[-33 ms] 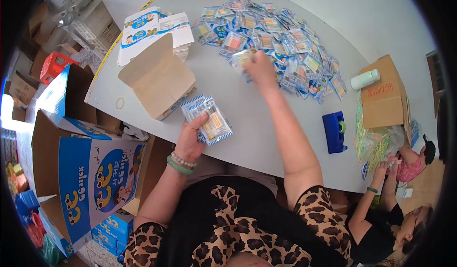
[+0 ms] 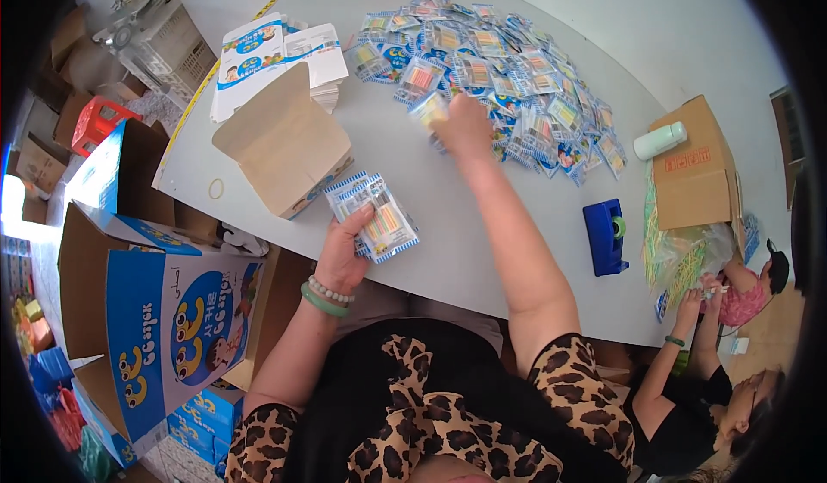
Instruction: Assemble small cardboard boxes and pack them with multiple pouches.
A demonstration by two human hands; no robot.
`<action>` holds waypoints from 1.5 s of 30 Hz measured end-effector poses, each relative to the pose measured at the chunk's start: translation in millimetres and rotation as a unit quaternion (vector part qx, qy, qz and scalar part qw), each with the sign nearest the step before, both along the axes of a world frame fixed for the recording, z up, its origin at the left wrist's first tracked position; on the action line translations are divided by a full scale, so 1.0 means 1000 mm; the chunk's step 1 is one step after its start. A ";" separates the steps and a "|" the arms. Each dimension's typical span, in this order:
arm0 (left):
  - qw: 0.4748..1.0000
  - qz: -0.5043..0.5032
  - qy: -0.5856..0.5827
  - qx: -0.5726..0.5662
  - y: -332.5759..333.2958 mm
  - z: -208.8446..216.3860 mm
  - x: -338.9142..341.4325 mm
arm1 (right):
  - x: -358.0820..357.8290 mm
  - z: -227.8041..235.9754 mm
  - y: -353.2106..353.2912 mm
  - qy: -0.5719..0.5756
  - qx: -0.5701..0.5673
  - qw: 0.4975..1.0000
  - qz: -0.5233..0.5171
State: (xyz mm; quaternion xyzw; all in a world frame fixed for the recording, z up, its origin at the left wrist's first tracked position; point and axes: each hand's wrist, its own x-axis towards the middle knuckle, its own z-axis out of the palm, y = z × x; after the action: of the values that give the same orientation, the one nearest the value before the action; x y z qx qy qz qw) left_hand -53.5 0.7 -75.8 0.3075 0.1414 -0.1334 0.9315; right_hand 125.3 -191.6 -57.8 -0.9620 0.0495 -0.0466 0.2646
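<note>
My left hand [image 2: 343, 246] is closed around a small stack of clear packets [image 2: 385, 224] with blue-striped edges, thumb on top. Coloured sticks show through the plastic. At the near left edge of a large packet pile [image 2: 482, 61], my right hand [image 2: 465, 125] pinches a single packet [image 2: 428, 111], which is smeared by motion. Just left of the stack stands a small open carton [image 2: 280, 151] with its plain inner flap raised. Its inside bottom is hidden.
Flat printed cartons [image 2: 280, 61] are stacked at the back left of the table. A blue tape dispenser [image 2: 606, 237] sits at the right, near a brown box [image 2: 693, 173] with a white bottle [image 2: 661, 141] on it. A large open box [image 2: 172, 319] stands lower left. Another person [image 2: 680, 397] works at far right.
My right hand has shifted slightly left and toward me, carrying the packet a little away from the pile. My left hand and its stack have hardly moved.
</note>
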 end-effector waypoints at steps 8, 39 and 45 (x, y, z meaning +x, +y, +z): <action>1.000 0.026 0.010 0.010 -0.005 0.003 0.002 | -0.017 0.001 0.008 0.033 -0.149 0.988 0.016; 0.994 0.003 0.042 0.101 -0.027 0.018 0.011 | -0.049 -0.009 -0.056 -0.107 -0.122 0.987 0.002; 0.986 0.017 0.020 0.167 -0.011 0.023 -0.008 | -0.115 -0.013 -0.043 -0.082 -0.141 0.976 0.142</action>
State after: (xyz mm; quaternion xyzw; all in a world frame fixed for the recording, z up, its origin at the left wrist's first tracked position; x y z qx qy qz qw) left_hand -61.7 -9.9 -53.0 0.4531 0.1858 -0.0979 0.8664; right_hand 10.6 -234.4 -70.8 -0.9797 -0.1169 -0.0940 0.1332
